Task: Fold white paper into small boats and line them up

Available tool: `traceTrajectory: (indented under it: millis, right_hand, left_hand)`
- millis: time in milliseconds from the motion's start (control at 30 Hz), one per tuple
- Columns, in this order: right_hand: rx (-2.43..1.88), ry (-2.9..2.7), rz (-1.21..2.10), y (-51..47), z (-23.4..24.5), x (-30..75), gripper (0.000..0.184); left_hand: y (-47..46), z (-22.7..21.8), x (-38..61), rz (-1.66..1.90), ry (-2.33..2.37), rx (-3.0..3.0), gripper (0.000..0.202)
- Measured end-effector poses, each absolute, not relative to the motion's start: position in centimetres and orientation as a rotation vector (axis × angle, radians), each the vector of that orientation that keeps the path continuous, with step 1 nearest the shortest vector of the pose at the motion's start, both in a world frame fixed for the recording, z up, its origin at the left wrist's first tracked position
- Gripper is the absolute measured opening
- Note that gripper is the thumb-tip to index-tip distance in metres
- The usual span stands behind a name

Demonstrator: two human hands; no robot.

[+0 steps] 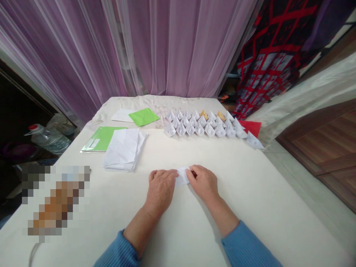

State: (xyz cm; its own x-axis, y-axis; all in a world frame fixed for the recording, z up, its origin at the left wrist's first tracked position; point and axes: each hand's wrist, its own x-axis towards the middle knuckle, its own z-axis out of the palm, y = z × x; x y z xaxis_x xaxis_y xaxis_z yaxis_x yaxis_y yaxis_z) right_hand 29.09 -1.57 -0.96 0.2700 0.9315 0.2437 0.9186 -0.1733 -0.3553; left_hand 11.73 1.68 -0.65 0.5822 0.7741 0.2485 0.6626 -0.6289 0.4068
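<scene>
A small folded piece of white paper (183, 176) lies on the cream table (250, 193) between my two hands. My left hand (160, 187) rests palm down with its fingers curled over the paper's left edge. My right hand (203, 181) presses on the paper's right edge with its fingertips bent and pinched. Much of the paper is hidden under my fingers. Both blue sleeves show at the bottom of the view.
A stack of white sheets (124, 149) lies left of centre, beside green paper (101, 138) and a second green sheet (144, 116). Several rows of white folded paper boats (204, 125) stand at the back, with red paper (251, 127) at their right. A plastic bottle (47, 138) stands off the table's left.
</scene>
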Motion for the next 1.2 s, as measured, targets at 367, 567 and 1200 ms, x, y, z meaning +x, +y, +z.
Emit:
traceTrajectory:
  millis: [367, 567, 1200]
  right_hand:
    - [-2.158, -1.601, 0.065, -1.6, -0.8, 29.0, 0.018]
    - [-2.132, -1.614, 0.030, -1.7, -0.9, 29.0, 0.018]
    - [-2.188, -1.591, 0.120, -1.6, -0.2, 28.8, 0.019]
  left_hand:
    - [1.6, -0.5, 12.0, 0.564, 1.220, 2.574, 0.024]
    - [1.6, -0.3, 12.1, 0.544, 1.239, 2.588, 0.024]
    - [2.5, 0.3, 12.5, 0.449, 1.171, 2.670, 0.035]
